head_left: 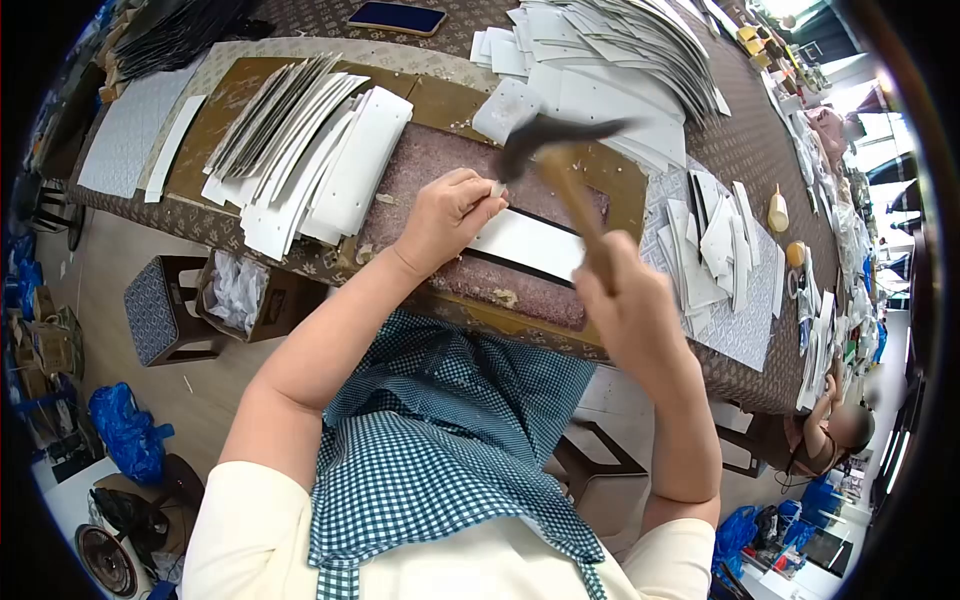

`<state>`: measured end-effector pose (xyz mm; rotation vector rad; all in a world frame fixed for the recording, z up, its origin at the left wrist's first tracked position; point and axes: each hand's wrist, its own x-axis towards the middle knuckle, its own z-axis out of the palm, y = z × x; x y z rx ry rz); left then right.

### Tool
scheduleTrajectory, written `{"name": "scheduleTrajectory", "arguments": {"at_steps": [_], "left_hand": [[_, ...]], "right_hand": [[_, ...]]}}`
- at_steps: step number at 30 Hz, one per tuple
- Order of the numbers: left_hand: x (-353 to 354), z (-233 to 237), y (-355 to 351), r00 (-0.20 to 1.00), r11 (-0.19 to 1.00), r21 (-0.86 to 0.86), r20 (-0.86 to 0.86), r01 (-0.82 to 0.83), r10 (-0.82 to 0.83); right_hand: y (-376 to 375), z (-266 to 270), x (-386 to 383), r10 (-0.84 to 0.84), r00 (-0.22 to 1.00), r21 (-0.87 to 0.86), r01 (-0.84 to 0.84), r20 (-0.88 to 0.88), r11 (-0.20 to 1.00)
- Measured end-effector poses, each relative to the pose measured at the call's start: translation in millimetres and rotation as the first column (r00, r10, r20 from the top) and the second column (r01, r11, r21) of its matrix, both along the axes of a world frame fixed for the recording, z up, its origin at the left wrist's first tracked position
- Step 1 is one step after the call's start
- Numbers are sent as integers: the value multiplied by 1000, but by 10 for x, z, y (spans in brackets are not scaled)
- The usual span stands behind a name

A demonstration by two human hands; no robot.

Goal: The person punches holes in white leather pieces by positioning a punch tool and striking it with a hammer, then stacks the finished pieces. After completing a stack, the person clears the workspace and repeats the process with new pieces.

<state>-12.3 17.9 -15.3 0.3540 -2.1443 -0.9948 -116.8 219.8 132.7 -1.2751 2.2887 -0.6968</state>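
Observation:
My right hand (632, 300) grips the wooden handle of a hammer (575, 195). Its dark head is smeared by motion, just above and right of my left hand. My left hand (450, 218) is closed in a pinch at the left end of a white strip (530, 243); a small pale tip shows at the fingertips, but I cannot tell what it belongs to. Dark edging runs along the strip, which lies on a speckled reddish pad (420, 165). Under the pad is a brown board (630, 170).
A fanned stack of white pieces (345, 175) stands left of the pad, larger stacks (640, 50) behind. More white pieces (720, 235) and a small bottle (778, 210) are at right. A phone (397, 18) lies at the back. Another person (835, 430) sits far right.

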Motion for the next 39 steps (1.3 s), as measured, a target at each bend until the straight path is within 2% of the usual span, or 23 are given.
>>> {"name": "scheduleTrajectory", "arguments": {"at_steps": [3, 5, 6, 8, 11, 12, 14, 17, 21, 23, 27, 30, 31, 34, 39], "left_hand": [[1, 35, 4, 998, 1000, -6, 68, -13, 13], [19, 49, 24, 996, 997, 71, 85, 1, -7], [16, 67, 25, 995, 994, 106, 103, -2, -9], [18, 42, 31, 995, 992, 126, 93, 15, -27], [42, 46, 6, 996, 988, 137, 43, 77, -83], [43, 43, -18, 993, 988, 129, 72, 86, -96], [25, 29, -68, 984, 987, 121, 131, 102, -117], [-52, -36, -48, 994, 993, 122, 112, 6, -20], [-60, 38, 38, 988, 962, 250, 133, -113, 81], [-48, 15, 60, 988, 948, 286, 103, -143, 118], [34, 66, 46, 962, 907, 330, 160, -264, 221], [163, 80, 82, 989, 915, 378, 91, -142, 116], [215, 140, 144, 995, 889, 449, 79, -93, 63], [349, 51, 186, 993, 928, 371, 116, -34, -10], [369, 29, 192, 993, 959, 282, 121, -40, 6]], "right_hand": [[87, -140, 5, -43, 993, -51, 48, 108, 998], [107, -321, 42, -150, 955, -76, 174, 255, 982], [58, -382, 90, -220, 874, -92, 286, 433, 954], [-56, -591, 151, -206, 733, -214, 435, 649, 874], [-200, -1043, 187, -211, 682, -278, 533, 701, 799], [-234, -1161, 225, -185, 653, -296, 554, 734, 778], [-248, -1288, 276, -184, 613, -296, 595, 769, 747], [-239, -1310, 266, -197, 600, -295, 620, 776, 727], [-246, -1299, 264, -202, 584, -287, 635, 786, 717], [-249, -1305, 279, -212, 610, -293, 620, 763, 728], [-250, -1305, 292, -219, 627, -298, 612, 747, 733], [-248, -1306, 289, -220, 627, -291, 607, 748, 740], [-251, -1299, 291, -220, 626, -292, 609, 749, 738], [-252, -1291, 292, -218, 621, -296, 615, 753, 730], [-251, -1290, 295, -217, 624, -295, 610, 751, 735]]}}
